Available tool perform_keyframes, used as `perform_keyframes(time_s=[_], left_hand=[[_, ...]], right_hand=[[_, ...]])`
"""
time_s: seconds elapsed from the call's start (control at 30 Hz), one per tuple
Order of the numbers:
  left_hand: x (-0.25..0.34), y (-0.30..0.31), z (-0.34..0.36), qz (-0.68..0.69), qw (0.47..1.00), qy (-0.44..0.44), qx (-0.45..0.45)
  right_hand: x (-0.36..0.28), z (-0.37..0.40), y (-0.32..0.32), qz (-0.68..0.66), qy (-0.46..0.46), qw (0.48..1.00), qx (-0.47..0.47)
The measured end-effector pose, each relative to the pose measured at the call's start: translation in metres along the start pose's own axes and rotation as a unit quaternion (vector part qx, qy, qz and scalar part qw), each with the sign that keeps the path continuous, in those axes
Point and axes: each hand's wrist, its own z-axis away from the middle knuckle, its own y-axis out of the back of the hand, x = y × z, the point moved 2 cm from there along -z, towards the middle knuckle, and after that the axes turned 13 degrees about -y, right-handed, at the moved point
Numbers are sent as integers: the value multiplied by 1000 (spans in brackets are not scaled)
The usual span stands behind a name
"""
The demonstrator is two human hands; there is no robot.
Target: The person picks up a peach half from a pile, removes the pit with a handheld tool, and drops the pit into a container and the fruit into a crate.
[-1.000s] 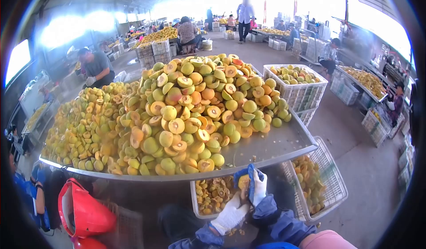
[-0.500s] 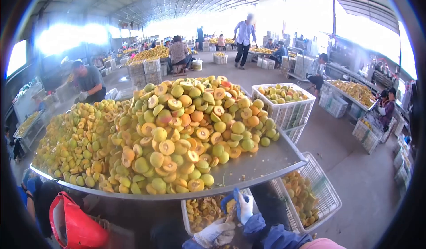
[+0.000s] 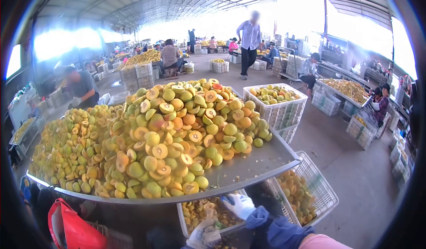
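Note:
My left hand (image 3: 205, 235), in a white glove, is low at the bottom edge over the near side of a white crate (image 3: 182, 217) of cut fruit. Its fingers look closed; what they hold is hard to make out. My right hand (image 3: 241, 206), in a white glove with blue fingertips, reaches over that crate's far right part, fingers stretched out to the left. Above both hands stands a metal table (image 3: 248, 171) bearing a big heap of halved yellow-green fruit (image 3: 155, 147).
Right of my hands is a tilted white crate (image 3: 317, 180) of fruit halves. Stacked crates (image 3: 277, 109) stand behind the table's corner. A red container (image 3: 73, 227) is at lower left. One person (image 3: 250, 38) walks ahead; another (image 3: 82, 87) works across the table's left end.
My right hand has moved from a raised position close to the left hand to reach flatter over the crate. My left hand has shifted slightly left. The view has turned a little.

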Motion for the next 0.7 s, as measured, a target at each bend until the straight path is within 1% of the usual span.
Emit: perform_keyframes(time_s=[0.03, 0.07, 0.1, 0.13, 0.17, 0.2, 0.23, 0.27, 0.3, 0.33, 0.37, 0.4, 0.43, 0.47, 0.5, 0.57, 0.6, 0.63, 0.7], left_hand=[[2, 1, -4, -16, 998, 52, -29], [2, 3, -8, -77, 996, 47, 29], [-1, 0, -8, -136, 986, 43, 91], [-4, -2, -8, -193, 968, 41, 154], [-5, 1, -6, -250, 943, 41, 214], [-5, 10, -8, -259, 941, 43, 213], [-5, 17, -9, -249, 942, 47, 221], [-4, 23, -11, -240, 943, 51, 227], [-4, 29, -15, -231, 944, 53, 231], [-5, 34, -20, -242, 940, 38, 239], [-9, 37, -23, -251, 936, 24, 247], [-13, 39, -24, -261, 931, 9, 256], [-16, 41, -27, -265, 931, 16, 252], [-16, 42, -30, -270, 930, 20, 247], [-16, 40, -34, -275, 930, 23, 243], [-16, 36, -36, -283, 921, 12, 269], [-16, 39, -37, -280, 922, 11, 268], [-17, 41, -39, -275, 923, 12, 267], [-18, 35, -41, -283, 915, 15, 286]], right_hand=[[6, 1, 22, 21, 3, 1000, 15], [18, 1, 46, -29, 10, 999, 25], [30, 4, 74, -121, -16, 992, 25], [42, 8, 101, -159, -50, 985, 45], [75, 3, 114, -179, -77, 980, 28], [96, 7, 132, -251, -163, 954, -5], [111, 8, 155, -156, -196, 968, -36], [138, 1, 169, -44, -160, 985, -47], [139, -10, 194, 132, -195, 961, -142], [142, -15, 210, 100, -130, 986, 6], [135, -32, 224, 225, -6, 951, 210], [146, -65, 233, 219, -36, 950, 220], [135, -90, 245, 140, -37, 971, 188], [135, -121, 244, 99, -43, 984, 145], [133, -150, 239, 90, -69, 989, 97], [153, -210, 207, 116, -57, 989, 76], [161, -236, 190, 148, -94, 982, 73], [169, -256, 176, 178, -86, 979, 53], [177, -278, 151, 252, -137, 957, 50]])
